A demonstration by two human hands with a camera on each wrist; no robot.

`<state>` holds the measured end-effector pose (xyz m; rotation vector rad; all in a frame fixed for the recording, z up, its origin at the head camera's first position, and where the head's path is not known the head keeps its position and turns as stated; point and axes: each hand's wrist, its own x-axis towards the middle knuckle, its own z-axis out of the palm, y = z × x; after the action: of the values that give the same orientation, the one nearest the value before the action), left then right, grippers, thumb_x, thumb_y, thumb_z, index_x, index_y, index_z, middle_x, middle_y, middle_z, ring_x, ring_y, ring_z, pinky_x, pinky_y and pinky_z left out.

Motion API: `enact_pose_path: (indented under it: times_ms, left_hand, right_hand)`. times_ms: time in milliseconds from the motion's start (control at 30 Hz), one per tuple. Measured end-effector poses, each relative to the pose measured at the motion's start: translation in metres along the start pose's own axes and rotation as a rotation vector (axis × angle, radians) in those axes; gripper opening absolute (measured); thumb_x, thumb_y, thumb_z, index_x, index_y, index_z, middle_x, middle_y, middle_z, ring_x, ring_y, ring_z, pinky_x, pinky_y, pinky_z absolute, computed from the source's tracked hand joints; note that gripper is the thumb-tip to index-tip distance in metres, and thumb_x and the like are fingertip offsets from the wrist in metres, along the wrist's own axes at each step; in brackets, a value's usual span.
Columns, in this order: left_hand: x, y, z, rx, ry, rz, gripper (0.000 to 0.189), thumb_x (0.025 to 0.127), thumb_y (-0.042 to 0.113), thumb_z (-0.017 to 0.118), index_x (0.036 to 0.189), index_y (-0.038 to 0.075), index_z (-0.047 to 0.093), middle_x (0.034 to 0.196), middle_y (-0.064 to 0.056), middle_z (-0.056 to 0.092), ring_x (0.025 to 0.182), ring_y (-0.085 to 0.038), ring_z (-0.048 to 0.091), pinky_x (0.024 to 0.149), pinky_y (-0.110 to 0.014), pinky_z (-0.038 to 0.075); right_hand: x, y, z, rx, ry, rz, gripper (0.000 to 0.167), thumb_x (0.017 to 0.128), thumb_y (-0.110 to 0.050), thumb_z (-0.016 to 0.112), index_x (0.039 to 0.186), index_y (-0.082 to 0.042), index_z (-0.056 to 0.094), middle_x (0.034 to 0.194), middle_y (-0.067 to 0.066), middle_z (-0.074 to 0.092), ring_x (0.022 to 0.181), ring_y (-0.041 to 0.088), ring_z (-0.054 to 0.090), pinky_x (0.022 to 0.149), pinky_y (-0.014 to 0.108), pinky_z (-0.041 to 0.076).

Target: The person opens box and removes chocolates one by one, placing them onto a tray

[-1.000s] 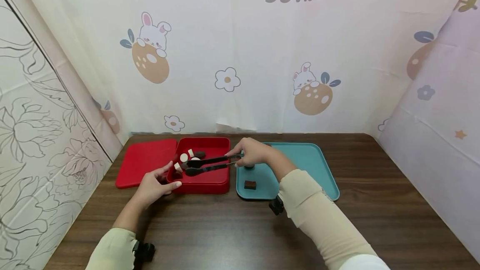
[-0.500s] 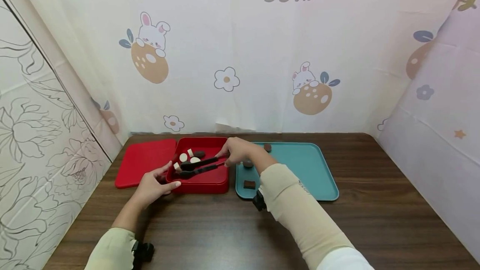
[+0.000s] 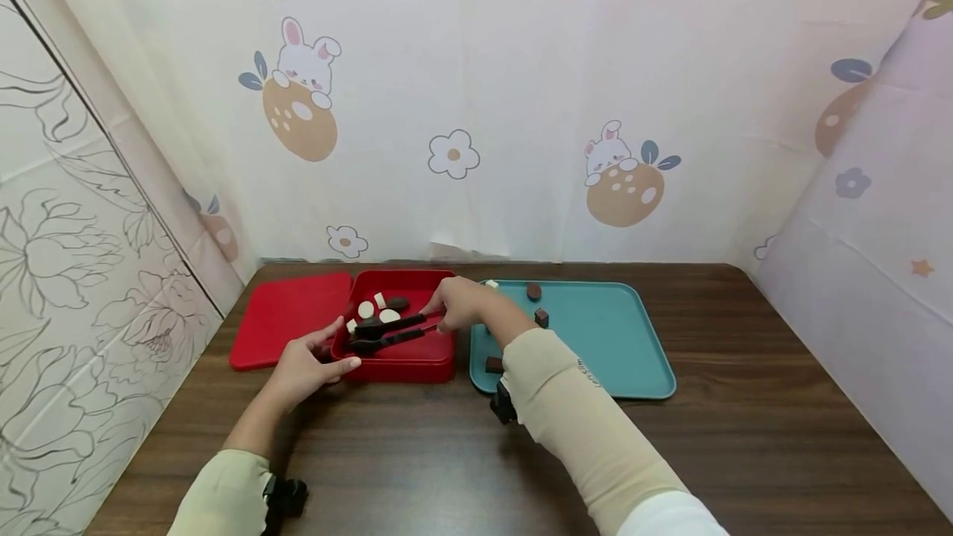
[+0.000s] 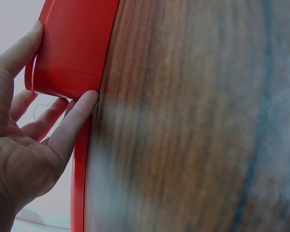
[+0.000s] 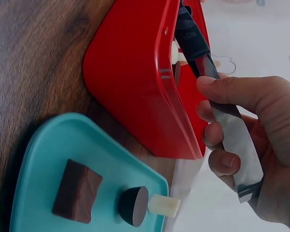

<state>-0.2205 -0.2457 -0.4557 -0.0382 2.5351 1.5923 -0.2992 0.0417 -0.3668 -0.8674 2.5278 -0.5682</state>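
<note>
My left hand [image 3: 304, 370] holds the near left corner of the red box [image 3: 417, 370], thumb on its front and fingers along its left side. My right hand [image 3: 463, 304] grips a pair of tongs [image 5: 239, 145] with black ends and a silvery handle. Inside the box, the tong ends reach down toward the left side. Around them lie white pieces [image 3: 366, 310] and a dark brown oval piece [image 3: 398, 303] that look like chocolates. Whether the tongs pinch a piece cannot be made out.
On the right, a teal tray [image 3: 618, 337] carries a brown block [image 5: 77, 191], a dark dome-shaped piece [image 5: 133, 206], a white piece [image 5: 163, 206] and other brown pieces [image 3: 541, 318]. A flat red lid [image 3: 290, 317] lies left of the box on the wooden table [image 3: 417, 461].
My right hand has moved left with the tongs, bringing their ends lower and further toward the box's left side. My left hand stays at the corner.
</note>
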Motion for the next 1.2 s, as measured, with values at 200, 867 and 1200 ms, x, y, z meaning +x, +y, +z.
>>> enact_pose_path:
  times_ms: [200,867,1200]
  left_hand:
    - [-0.001,0.003,0.001,0.018,0.001,0.009,0.090,0.077,0.038,0.083,0.152,0.021,0.036,0.132,-0.023,0.049,0.083,-0.023,0.062,0.069,-0.031,0.058]
    - [0.000,0.002,0.001,0.021,-0.003,-0.001,0.092,0.076,0.039,0.083,0.152,0.021,0.035,0.137,-0.023,0.047,0.088,-0.023,0.062,0.071,-0.031,0.058]
    - [-0.002,0.003,0.002,0.023,-0.001,-0.002,0.092,0.077,0.039,0.083,0.153,0.021,0.034,0.133,-0.022,0.050,0.098,-0.027,0.056,0.072,-0.032,0.058]
  right_hand:
    - [0.002,-0.004,0.001,0.008,-0.008,0.007,0.037,0.086,-0.007,0.074,0.122,-0.013,0.070,0.096,-0.002,0.071,0.046,0.011,0.040,0.052,0.023,0.046]
    - [-0.010,0.011,0.001,-0.035,0.039,-0.047,0.034,0.089,-0.007,0.071,0.121,-0.016,0.071,0.094,-0.004,0.068,0.070,0.013,0.049,0.058,0.023,0.045]
    - [-0.027,0.020,-0.001,0.009,0.074,-0.076,0.036,0.088,-0.007,0.072,0.123,-0.014,0.070,0.101,-0.001,0.065,0.085,0.015,0.052,0.060,0.023,0.047]
